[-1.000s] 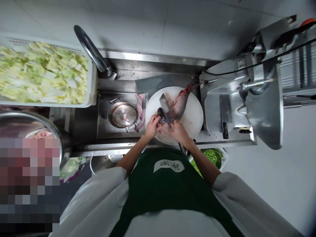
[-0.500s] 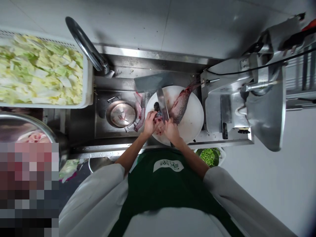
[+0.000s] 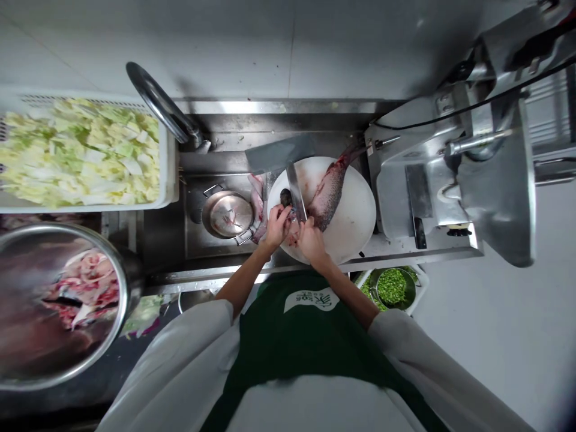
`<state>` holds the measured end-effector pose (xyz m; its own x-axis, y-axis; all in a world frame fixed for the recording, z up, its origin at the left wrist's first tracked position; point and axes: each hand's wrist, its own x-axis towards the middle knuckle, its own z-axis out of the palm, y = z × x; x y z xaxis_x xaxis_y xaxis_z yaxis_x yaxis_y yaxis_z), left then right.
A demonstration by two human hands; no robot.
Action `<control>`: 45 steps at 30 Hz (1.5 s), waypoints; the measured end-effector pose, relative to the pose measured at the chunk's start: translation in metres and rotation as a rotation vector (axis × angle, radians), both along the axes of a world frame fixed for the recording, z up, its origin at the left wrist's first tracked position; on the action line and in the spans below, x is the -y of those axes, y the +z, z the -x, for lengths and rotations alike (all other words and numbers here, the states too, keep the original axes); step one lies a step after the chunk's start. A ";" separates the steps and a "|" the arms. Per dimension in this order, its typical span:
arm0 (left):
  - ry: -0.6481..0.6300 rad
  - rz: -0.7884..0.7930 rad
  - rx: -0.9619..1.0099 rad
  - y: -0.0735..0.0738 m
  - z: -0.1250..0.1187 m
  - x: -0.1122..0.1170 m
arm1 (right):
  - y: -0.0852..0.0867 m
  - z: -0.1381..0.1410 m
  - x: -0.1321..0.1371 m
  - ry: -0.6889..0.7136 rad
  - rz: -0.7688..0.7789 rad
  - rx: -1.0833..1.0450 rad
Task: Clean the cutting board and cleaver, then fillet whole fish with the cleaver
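Observation:
My right hand is closed around the handle of a kitchen knife, its broad blade pointing away from me over a round white cutting board. My left hand grips a small dark, bloody fish piece at the board's left side, just left of the blade; its fingers partly cover the piece. Right of the blade lies a large scaly fish, cut side toward the knife, its tail reaching past the board's far right edge. Reddish scraps lie between my hands.
Left of the board, a steel pot and fish strips sit in the sink beneath a faucet. Further left are a cabbage crate and a steel bowl of cut meat. A slicing machine stands right, near a green-vegetable basket.
The view has shifted slightly, bringing more of the meat bowl into sight. The knife blade appears more edge-on now. Both hands keep nearly the same place and grip, and the fish lies still.

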<state>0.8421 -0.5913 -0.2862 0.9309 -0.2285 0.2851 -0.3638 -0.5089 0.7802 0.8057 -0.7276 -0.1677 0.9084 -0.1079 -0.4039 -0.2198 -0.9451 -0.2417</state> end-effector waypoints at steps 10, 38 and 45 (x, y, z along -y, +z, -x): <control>0.059 0.005 0.382 0.163 -0.108 -0.015 | -0.023 0.011 -0.006 -0.093 -0.039 0.057; -0.618 -0.419 0.214 0.198 -0.147 0.048 | -0.004 -0.014 0.004 0.164 -0.057 -0.072; 0.253 0.099 0.461 0.201 -0.146 -0.017 | -0.001 -0.016 0.006 0.171 -0.084 -0.070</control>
<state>0.9879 -0.5739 -0.0848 0.7265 0.0353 0.6863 -0.5559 -0.5569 0.6171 0.8218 -0.7333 -0.1689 0.8802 0.0821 -0.4675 -0.0767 -0.9474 -0.3108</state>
